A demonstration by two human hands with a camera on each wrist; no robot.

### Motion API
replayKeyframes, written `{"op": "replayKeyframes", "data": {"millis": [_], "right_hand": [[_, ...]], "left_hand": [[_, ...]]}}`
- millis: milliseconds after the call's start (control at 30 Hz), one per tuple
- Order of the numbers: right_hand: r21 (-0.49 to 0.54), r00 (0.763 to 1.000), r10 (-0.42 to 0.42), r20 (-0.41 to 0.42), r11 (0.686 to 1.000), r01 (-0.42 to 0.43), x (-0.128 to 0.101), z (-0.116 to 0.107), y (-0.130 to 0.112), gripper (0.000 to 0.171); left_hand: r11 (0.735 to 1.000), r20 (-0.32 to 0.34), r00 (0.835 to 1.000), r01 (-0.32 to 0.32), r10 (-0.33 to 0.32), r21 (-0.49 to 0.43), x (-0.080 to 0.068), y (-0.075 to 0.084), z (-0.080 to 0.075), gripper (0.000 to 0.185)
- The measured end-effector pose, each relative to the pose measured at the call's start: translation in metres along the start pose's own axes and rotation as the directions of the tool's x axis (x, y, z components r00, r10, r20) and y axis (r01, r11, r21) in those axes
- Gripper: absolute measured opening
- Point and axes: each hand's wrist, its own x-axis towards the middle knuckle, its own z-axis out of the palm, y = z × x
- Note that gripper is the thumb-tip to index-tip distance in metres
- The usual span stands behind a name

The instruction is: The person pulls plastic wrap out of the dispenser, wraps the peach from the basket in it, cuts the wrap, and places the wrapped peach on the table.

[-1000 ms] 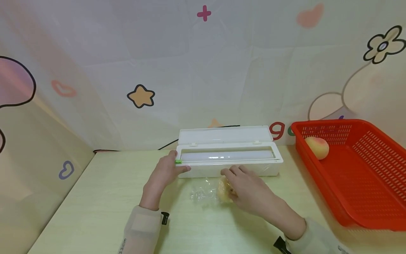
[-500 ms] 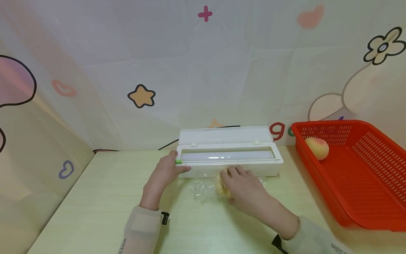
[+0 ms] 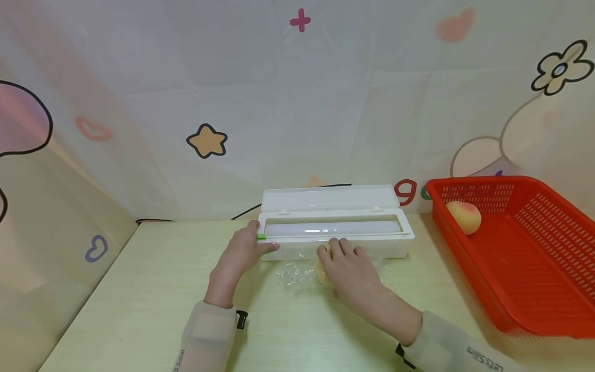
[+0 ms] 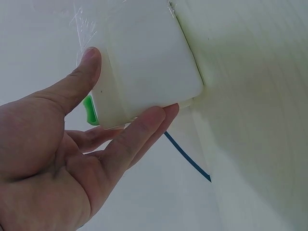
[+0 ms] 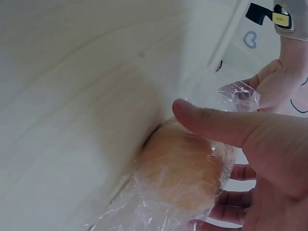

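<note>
A white cling film dispenser lies across the table with its lid tipped back and the film roll showing inside. My left hand grips its left end, thumb on the front and fingers round the end wall, beside a green slide cutter. Under my right hand is a peach wrapped in clear film, held between thumb and fingers against the dispenser's front. Crinkled film spreads left of the peach. In the head view the hand hides most of the fruit.
A red plastic basket stands at the right, with another peach in its back left corner. Behind the table hangs a patterned cloth. A dark cord runs behind the dispenser.
My right hand has pushed the wrapped peach slightly away and to the left, up against the dispenser. The left hand keeps its grip in the same place.
</note>
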Motion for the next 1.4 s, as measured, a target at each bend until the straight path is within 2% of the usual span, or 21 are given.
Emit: {"op": "replayKeyframes", "data": {"millis": [267,400,500,667,767,933,1133,1400], "right_hand": [[-0.008,1.0,-0.004,0.013,1.0,0.005,0.002,0.006,-0.001,0.089],[0.006,1.0,-0.006,-0.027,1.0,0.006,0.003,0.01,-0.001,0.066],[0.024,1.0,-0.008,-0.02,1.0,0.009,0.003,0.007,-0.001,0.053],[0.17,0.998,-0.016,0.066,0.985,0.005,0.001,-0.008,0.001,0.063],[0.246,0.996,-0.027,0.087,0.969,0.005,-0.001,-0.019,0.003,0.062],[0.278,0.998,-0.035,0.057,0.96,0.018,-0.007,-0.032,0.004,0.058],[0.324,0.998,-0.009,0.056,0.946,-0.01,-0.013,-0.054,0.007,0.058],[0.331,0.996,0.026,-0.087,0.944,0.004,-0.012,-0.073,0.015,0.062]], "left_hand": [[1.0,0.007,1.0,0.007,-0.007,0.0,0.001,0.0,0.0,0.069],[1.0,0.012,1.0,0.014,-0.013,-0.01,0.001,0.001,0.001,0.069],[1.0,0.012,1.0,0.014,-0.014,-0.017,0.002,0.002,0.002,0.068],[1.0,0.003,1.0,0.01,-0.01,-0.007,0.002,0.002,0.002,0.065],[1.0,-0.004,1.0,0.007,-0.007,0.003,0.002,0.002,0.002,0.064],[1.0,-0.006,1.0,0.011,-0.011,0.012,0.001,0.001,0.003,0.064],[1.0,0.0,1.0,-0.004,0.004,-0.004,-0.001,-0.001,0.004,0.064],[1.0,0.006,1.0,-0.003,0.003,-0.019,-0.002,0.0,0.002,0.068]]}}
